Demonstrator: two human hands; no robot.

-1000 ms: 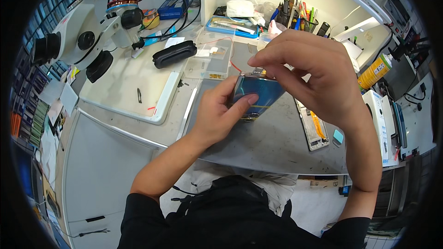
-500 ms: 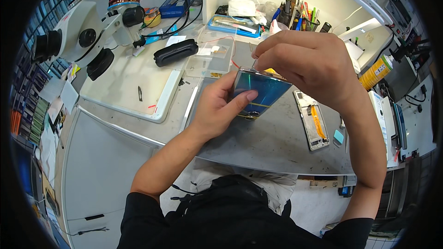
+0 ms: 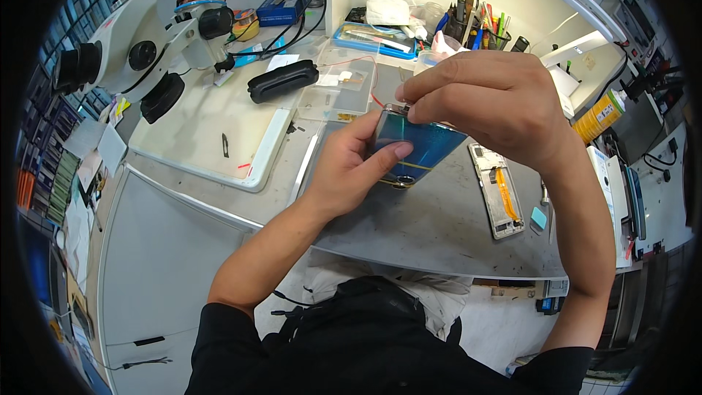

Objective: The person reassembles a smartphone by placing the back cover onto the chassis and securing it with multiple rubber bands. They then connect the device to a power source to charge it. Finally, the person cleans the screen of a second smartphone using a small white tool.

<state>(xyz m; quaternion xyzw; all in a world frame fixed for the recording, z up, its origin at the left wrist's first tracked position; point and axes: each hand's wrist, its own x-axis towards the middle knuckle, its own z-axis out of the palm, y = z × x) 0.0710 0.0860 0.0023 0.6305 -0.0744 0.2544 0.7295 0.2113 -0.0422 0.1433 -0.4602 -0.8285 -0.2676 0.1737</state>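
Observation:
A shiny blue smartphone point(image 3: 418, 148) is tilted up in front of me over the grey work surface. My left hand point(image 3: 349, 164) is closed round its left side, with the thumb lying across the blue face. At the phone's upper edge, my right hand point(image 3: 490, 102) has thumb and fingers pinched together. A small metallic bit shows at that edge by the fingertips; its kind is too small to make out. The right hand hides the phone's upper right corner. Right of the phone lies an opened phone frame point(image 3: 498, 192) with an orange flex cable.
On the left a microscope point(image 3: 143, 54) overhangs a white pad point(image 3: 208, 139) with a black case point(image 3: 283, 81). A clear plastic box point(image 3: 322, 106), a blue tray point(image 3: 376, 42) and a tool holder point(image 3: 475, 28) stand behind. A yellow can point(image 3: 599, 117) is at right.
My right fingertips have come down closer to the phone's upper edge; the thin metal piece visible between them and the phone earlier is now mostly hidden. My left hand keeps its hold.

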